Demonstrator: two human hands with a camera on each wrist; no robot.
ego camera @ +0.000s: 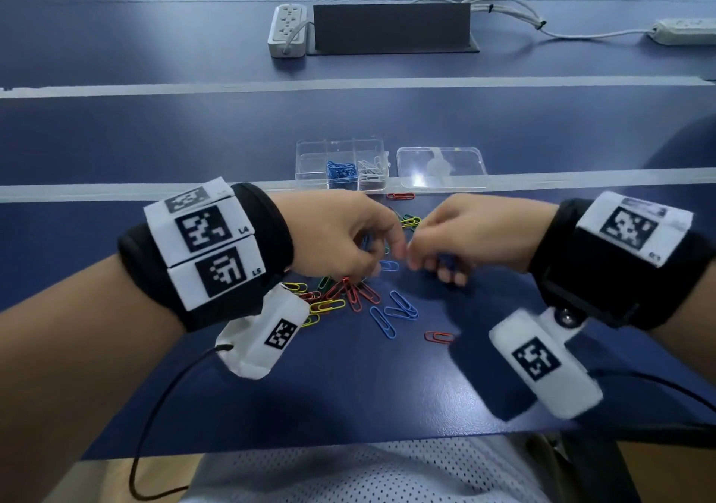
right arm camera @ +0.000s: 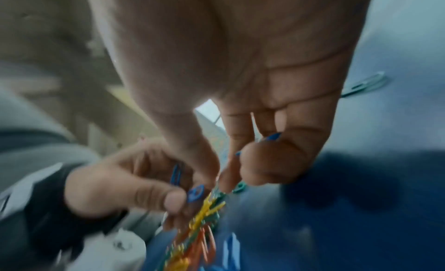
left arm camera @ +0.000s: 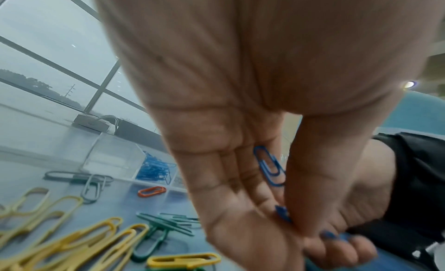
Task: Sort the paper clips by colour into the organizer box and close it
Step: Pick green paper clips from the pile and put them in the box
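Both hands meet above the loose paper clips (ego camera: 360, 297) on the table (ego camera: 387, 386): the left hand (left arm camera: 240, 180) pinches blue clips (left arm camera: 269, 168), and the right hand (right arm camera: 253, 123) curls round more. They are probably light, springy wire that snags and slips, best pinched flat across the loops, then dropped in the box (ego camera: 341, 142) just beyond

surface (ego camera: 542, 123): dark blue with pale grey stripes
organizer box (ego camera: 310, 161): clear; blue clips (ego camera: 341, 172) in one compartment, white clips (ego camera: 371, 169) in the next
lid (ego camera: 441, 167): clear
loose clips (ego camera: 348, 297): red, yellow, green, blue
wrist bands (ego camera: 620, 270): black, white tags with black square patterns
power strip (ego camera: 286, 30): white
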